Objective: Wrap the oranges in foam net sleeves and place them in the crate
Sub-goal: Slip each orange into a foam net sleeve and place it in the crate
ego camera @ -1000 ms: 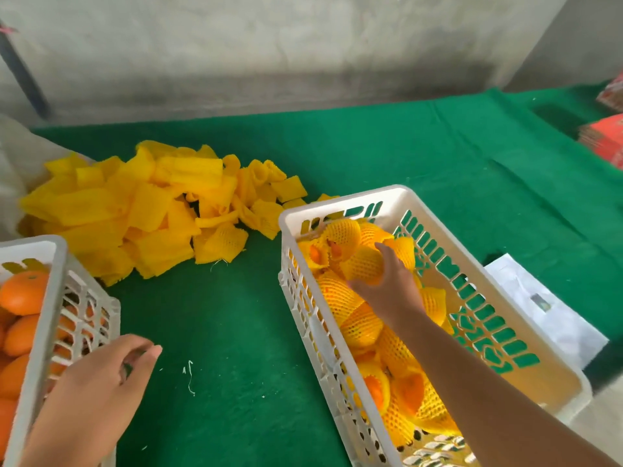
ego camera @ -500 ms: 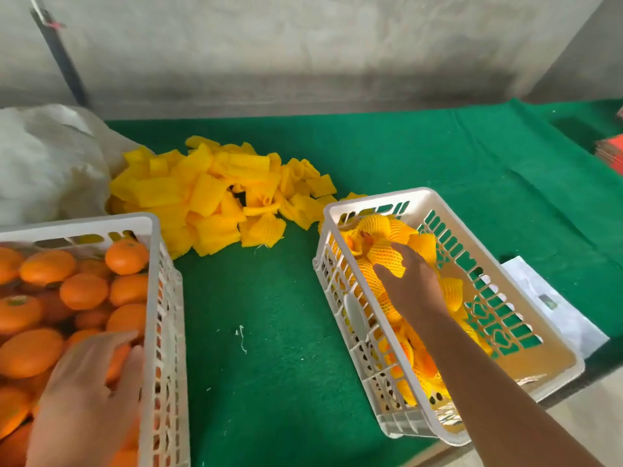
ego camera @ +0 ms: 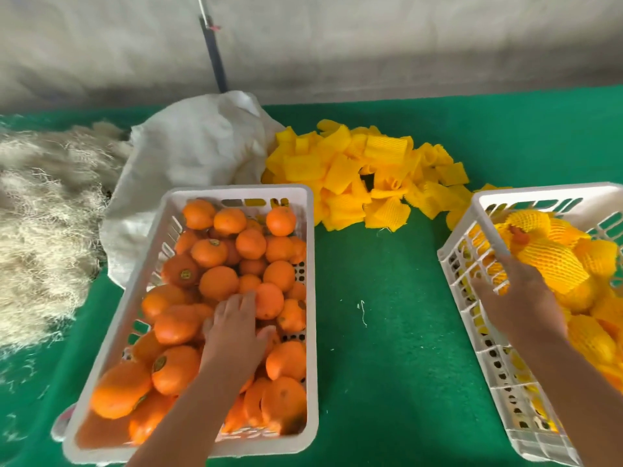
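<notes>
A white crate at the left is heaped with bare oranges. My left hand lies on the heap near its middle, fingers spread forward over the fruit and thumb out to the right. A second white crate at the right edge holds oranges wrapped in yellow foam net. My right hand hovers over this crate's left wall, fingers loosely bent and touching the wrapped fruit, with nothing in its grasp. Between the crates at the back lies a pile of yellow foam net sleeves.
Green cloth covers the table. A white woven sack sits behind the left crate, with a heap of pale straw-like fibre to its left. A dark pole leans against the grey wall.
The view has swung left. My left hand went from the crate's outer wall onto the bare oranges. My right hand drew back from the wrapped oranges toward the crate's left wall.
</notes>
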